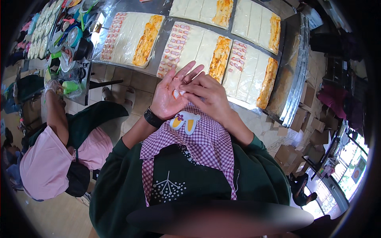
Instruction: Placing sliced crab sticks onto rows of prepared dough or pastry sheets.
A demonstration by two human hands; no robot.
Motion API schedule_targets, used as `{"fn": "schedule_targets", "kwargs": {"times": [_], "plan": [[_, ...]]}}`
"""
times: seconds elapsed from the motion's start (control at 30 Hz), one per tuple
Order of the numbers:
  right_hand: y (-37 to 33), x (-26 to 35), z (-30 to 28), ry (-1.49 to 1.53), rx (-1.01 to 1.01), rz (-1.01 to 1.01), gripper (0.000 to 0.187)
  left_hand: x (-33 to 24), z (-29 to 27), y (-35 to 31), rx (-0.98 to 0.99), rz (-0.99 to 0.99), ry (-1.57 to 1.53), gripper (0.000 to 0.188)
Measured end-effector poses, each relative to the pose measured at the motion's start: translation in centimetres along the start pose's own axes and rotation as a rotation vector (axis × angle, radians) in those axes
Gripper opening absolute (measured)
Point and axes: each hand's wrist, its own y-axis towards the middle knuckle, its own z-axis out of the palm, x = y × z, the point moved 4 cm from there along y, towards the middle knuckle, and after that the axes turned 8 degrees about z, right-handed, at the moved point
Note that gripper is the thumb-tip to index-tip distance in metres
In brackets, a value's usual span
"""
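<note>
My left hand (164, 99) is turned palm up with its fingers stretched out, and small white pieces (176, 94) lie on the palm. Over that palm, my right hand (212, 97) has its thumb and fingertips pinched together at one white piece. Both hands are in front of my checked apron (210, 135), near the table edge. Just beyond them lies a pale dough sheet (200, 43) with lengthwise cuts, pink-and-white pieces along its left side and an orange filling strip (220, 59) on its right. Similar sheets lie left (129, 39) and right (250, 75).
Two more dough sheets (202, 10) (256, 25) lie farther back on the metal table (154, 65). Foil-like wrapping (293, 79) covers its right end. A person in pink (65, 158) works at left beside bowls and utensils (71, 43). Cardboard boxes (291, 156) stand at right.
</note>
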Motion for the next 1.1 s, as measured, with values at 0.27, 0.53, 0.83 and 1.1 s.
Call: {"fn": "schedule_targets", "kwargs": {"times": [0.27, 0.53, 0.83, 1.1], "plan": [[-0.6, -3.3, -1.2, 0.190, -0.035, 0.204, 0.014, -0.4, -0.6, 0.2, -0.089, 0.045, 0.018, 0.054], [-5.2, -18.3, -7.8, -0.362, -0.396, 0.645, 0.014, -0.5, -0.8, 0.2, -0.119, 0.030, -0.005, 0.053], [-4.8, -20.4, -6.6, -0.518, -0.444, 0.611, 0.015, -0.4, -0.7, 0.2, -0.152, 0.029, 0.018, 0.054], [-2.9, -15.1, -5.8, -0.371, -0.502, 0.505, 0.013, -0.3, -0.8, 0.1, -0.115, 0.032, 0.041, 0.056]]}}
